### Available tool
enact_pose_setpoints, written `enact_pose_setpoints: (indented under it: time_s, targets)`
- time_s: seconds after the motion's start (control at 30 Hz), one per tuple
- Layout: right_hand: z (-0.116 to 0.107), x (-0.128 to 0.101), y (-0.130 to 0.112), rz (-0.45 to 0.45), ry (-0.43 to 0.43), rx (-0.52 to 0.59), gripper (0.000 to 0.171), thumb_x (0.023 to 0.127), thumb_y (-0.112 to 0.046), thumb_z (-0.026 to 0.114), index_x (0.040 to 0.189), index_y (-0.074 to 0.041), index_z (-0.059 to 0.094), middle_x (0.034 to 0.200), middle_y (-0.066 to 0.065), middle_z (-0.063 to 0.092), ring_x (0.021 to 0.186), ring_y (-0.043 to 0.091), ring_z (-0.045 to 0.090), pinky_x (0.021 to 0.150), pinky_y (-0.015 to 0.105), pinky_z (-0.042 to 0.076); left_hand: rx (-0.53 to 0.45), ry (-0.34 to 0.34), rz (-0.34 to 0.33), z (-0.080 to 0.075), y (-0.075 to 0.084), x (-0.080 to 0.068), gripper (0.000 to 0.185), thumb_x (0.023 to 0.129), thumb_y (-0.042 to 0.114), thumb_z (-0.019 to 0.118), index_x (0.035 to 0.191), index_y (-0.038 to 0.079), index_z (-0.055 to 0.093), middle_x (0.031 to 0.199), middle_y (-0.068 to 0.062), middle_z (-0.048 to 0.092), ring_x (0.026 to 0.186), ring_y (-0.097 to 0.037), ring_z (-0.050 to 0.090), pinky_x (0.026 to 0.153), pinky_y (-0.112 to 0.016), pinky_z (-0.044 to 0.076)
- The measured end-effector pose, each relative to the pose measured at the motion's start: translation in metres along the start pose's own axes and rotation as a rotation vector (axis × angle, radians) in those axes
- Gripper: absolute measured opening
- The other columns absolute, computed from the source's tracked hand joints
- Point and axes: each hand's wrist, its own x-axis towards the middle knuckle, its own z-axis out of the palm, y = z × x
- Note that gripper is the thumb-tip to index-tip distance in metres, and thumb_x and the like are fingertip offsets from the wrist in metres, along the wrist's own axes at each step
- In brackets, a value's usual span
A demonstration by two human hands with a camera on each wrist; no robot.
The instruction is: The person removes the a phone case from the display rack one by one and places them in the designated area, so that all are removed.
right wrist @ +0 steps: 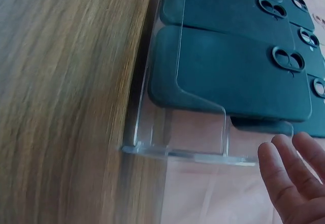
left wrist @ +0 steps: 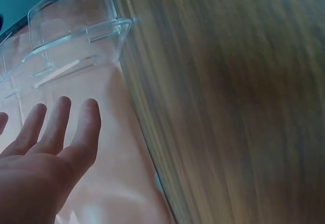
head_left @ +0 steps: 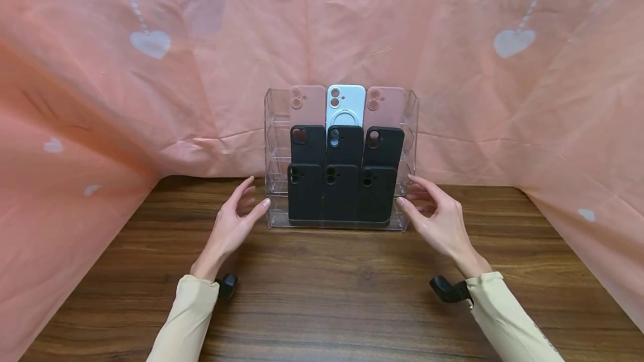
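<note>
A clear acrylic tiered stand point(head_left: 274, 127) sits at the back of the wooden table point(head_left: 332, 295). Its top row holds two pink phone cases point(head_left: 307, 106) with a light blue case point(head_left: 346, 104) between them. Below these are two rows of three black cases point(head_left: 341, 191). My left hand point(head_left: 241, 211) is at the stand's left side with fingers straight and spread, holding nothing. In the left wrist view the left hand point(left wrist: 45, 148) is a little short of the stand point(left wrist: 76, 36). My right hand point(head_left: 432, 211) mirrors it at the right side. In the right wrist view its fingertips point(right wrist: 294, 173) hover beside the stand point(right wrist: 198, 132) and the black cases point(right wrist: 228, 71).
A peach cloth with white hearts point(head_left: 151, 43) hangs behind the stand and drapes down over both sides of the table. Bare wood lies between me and the stand. Each wrist carries a black camera mount point(head_left: 450, 290).
</note>
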Motion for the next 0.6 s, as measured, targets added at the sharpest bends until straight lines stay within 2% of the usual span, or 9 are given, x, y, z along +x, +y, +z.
enact_pose_setpoints:
  time_s: [0.2,0.27,0.33,0.4,0.5,0.6]
  targets:
    - [0.010,0.008,-0.003,0.020,-0.028,-0.009,0.053,0.089,-0.013,0.078,0.139,-0.008,0.061,0.114,0.019,0.073,0.097,0.027,0.072,0.075,0.005,0.054,-0.048,0.038,0.026,0.006,0.003,0.010,0.066,0.095,0.036,0.072,0.154,0.029,0.044,0.148,-0.012,0.057,0.132,-0.034,0.061,0.106,-0.053,0.052]
    - [0.013,0.011,-0.004,0.028,-0.044,-0.015,0.056,0.090,-0.015,0.077,0.142,-0.010,0.058,0.115,0.020,0.072,0.095,0.031,0.073,0.075,0.004,0.054,-0.072,0.061,0.043,0.009,0.003,0.012,0.062,0.095,0.033,0.073,0.152,0.027,0.048,0.143,-0.012,0.060,0.127,-0.033,0.064,0.104,-0.050,0.054]
    - [0.015,0.013,-0.004,0.037,-0.058,-0.024,0.058,0.091,-0.017,0.077,0.145,-0.011,0.056,0.116,0.020,0.072,0.094,0.033,0.074,0.076,0.012,0.059,-0.092,0.078,0.054,0.011,0.004,0.015,0.059,0.095,0.030,0.073,0.149,0.027,0.051,0.139,-0.012,0.063,0.123,-0.031,0.067,0.100,-0.044,0.057]
    - [0.016,0.015,-0.004,0.046,-0.064,-0.033,0.061,0.092,-0.018,0.076,0.148,-0.013,0.053,0.117,0.020,0.071,0.094,0.033,0.075,0.078,0.025,0.064,-0.102,0.093,0.053,0.014,0.004,0.016,0.056,0.095,0.029,0.074,0.147,0.028,0.054,0.135,-0.011,0.065,0.120,-0.029,0.068,0.095,-0.037,0.058]
    - [0.019,0.018,-0.004,0.054,-0.067,-0.049,0.063,0.092,-0.019,0.075,0.150,-0.013,0.050,0.117,0.020,0.070,0.096,0.034,0.075,0.081,0.045,0.064,-0.112,0.121,0.055,0.017,0.004,0.018,0.051,0.095,0.028,0.074,0.143,0.028,0.058,0.130,-0.010,0.067,0.116,-0.028,0.069,0.089,-0.028,0.057]
    - [0.022,0.021,-0.005,0.050,-0.068,-0.062,0.065,0.092,-0.019,0.075,0.151,-0.013,0.049,0.115,0.020,0.068,0.097,0.035,0.074,0.081,0.050,0.063,-0.130,0.154,0.059,0.020,0.004,0.020,0.048,0.095,0.027,0.073,0.140,0.025,0.061,0.125,-0.011,0.068,0.113,-0.028,0.070,0.086,-0.024,0.055]
